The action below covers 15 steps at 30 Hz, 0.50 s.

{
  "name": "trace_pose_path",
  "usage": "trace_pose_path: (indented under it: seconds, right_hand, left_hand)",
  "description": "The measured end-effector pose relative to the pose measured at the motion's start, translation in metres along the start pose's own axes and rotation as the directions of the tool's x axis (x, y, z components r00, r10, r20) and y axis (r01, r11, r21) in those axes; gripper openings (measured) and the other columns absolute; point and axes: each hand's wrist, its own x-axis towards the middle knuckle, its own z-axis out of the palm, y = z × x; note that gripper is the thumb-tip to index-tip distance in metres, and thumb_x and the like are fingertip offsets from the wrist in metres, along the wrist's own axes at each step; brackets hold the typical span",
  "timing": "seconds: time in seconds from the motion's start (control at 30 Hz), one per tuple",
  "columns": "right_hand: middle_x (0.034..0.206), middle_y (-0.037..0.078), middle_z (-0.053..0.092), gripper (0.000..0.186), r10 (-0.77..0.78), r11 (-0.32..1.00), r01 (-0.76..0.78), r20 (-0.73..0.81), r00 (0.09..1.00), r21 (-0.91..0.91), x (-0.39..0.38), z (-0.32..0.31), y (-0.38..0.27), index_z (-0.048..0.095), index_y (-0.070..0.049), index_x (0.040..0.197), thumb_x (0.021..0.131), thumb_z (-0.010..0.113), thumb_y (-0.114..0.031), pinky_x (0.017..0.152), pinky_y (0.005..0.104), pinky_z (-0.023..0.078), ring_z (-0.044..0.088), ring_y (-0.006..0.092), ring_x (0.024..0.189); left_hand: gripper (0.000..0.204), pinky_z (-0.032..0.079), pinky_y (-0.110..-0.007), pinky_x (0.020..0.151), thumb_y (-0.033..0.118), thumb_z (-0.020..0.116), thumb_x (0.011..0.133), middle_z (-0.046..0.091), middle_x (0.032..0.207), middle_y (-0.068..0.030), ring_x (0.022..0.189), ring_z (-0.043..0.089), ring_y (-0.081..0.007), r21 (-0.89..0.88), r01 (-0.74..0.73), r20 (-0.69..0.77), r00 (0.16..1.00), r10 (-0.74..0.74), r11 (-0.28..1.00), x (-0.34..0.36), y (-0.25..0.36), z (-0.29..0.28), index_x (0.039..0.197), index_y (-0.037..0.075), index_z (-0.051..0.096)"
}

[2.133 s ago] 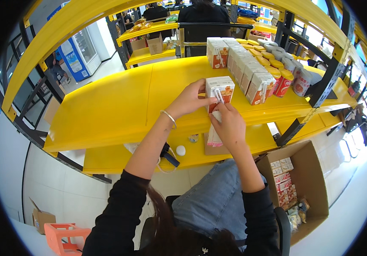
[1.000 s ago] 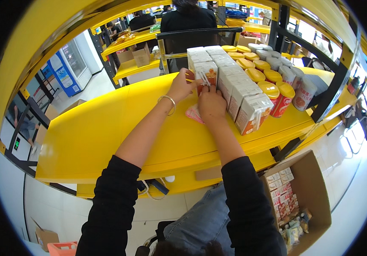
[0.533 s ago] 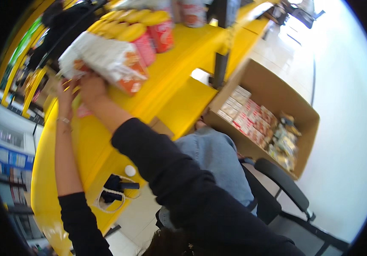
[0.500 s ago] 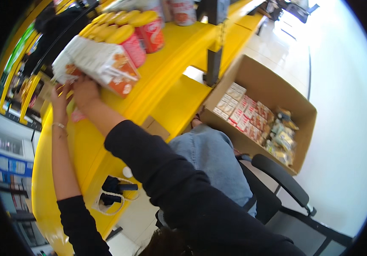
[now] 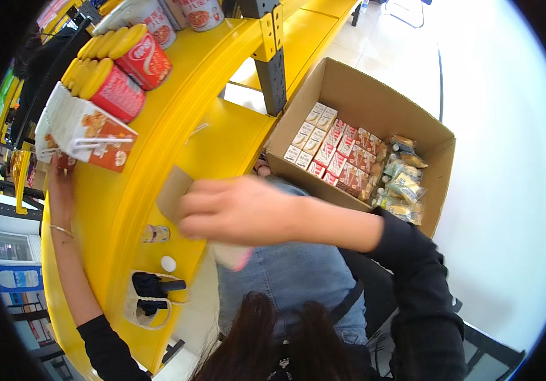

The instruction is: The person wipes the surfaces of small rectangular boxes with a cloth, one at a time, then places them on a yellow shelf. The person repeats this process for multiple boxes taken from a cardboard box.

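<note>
My left hand (image 5: 61,174) is up at the near end of the yellow shelf (image 5: 105,216). It touches the white-and-brown snack cartons (image 5: 98,136), and its fingertips are partly hidden by them. My right hand (image 5: 238,209) is smeared by motion above my lap, with its fingers curled. A pale thing with a pink edge (image 5: 231,255) hangs beneath it, seemingly in its grip and too blurred to name. Behind the cartons stand red and pink canisters with yellow lids (image 5: 117,89).
A large open cardboard box (image 5: 438,184) on the right holds small drink cartons (image 5: 330,149) and bagged snacks (image 5: 406,181). A black post (image 5: 271,79) stands between shelf sections. On the lower shelf are a can (image 5: 157,233) and a pouch (image 5: 149,308) with dark items.
My right hand has left the cartons and swung right and back over my lap, now with a pale, pink-edged thing under it. My left hand stays at the cartons. The view has shifted.
</note>
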Motion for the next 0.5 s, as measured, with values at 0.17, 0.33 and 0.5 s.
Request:
trace_pose_path:
  seconds: [0.17, 0.33, 0.5]
  right_hand:
    - [0.094, 0.008, 0.063, 0.019, 0.701, 0.676, -0.729, -0.402, 0.589, 0.11, -0.156, -0.088, 0.063, 0.062, -0.005, 0.096, 0.08, 0.054, -0.003, 0.076, 0.0303, 0.05, 0.061, 0.0203, 0.086]
    - [0.09, 0.01, 0.063, 0.026, 0.905, 0.033, -0.434, -0.211, -0.369, 0.9, -0.334, -0.109, 0.129, 0.052, -0.002, 0.114, 0.093, 0.051, -0.016, 0.058, 0.028, 0.052, 0.061, 0.0149, 0.071]
    - [0.082, 0.01, 0.063, 0.018, 0.826, -0.318, -0.069, 0.24, -0.51, 0.946, -0.478, -0.034, 0.152, 0.055, -0.001, 0.102, 0.092, 0.051, -0.016, 0.054, 0.0293, 0.051, 0.061, 0.018, 0.066]
  left_hand:
    - [0.044, 0.027, -0.033, 0.104, 0.031, 0.048, 0.094, 0.046, 0.131, -0.0068, 0.119, 0.04, -0.0165, 0.335, -0.238, -0.317, 0.883, 0.347, 0.912, -0.02, 0.035, -0.055, 0.131, 0.007, 0.043]
    - [0.041, 0.039, -0.04, 0.094, 0.023, 0.051, 0.087, 0.047, 0.119, -0.0127, 0.103, 0.048, -0.0251, 0.882, -0.458, 0.232, 0.209, 0.95, -0.115, -0.127, 0.04, 0.117, 0.123, 0.006, 0.042]
    - [0.044, 0.049, -0.046, 0.083, 0.018, 0.057, 0.077, 0.047, 0.107, -0.0177, 0.084, 0.055, -0.0321, 0.481, -0.862, 0.698, 0.264, 0.665, -0.163, -0.157, -0.077, 0.317, 0.114, 0.003, 0.039]
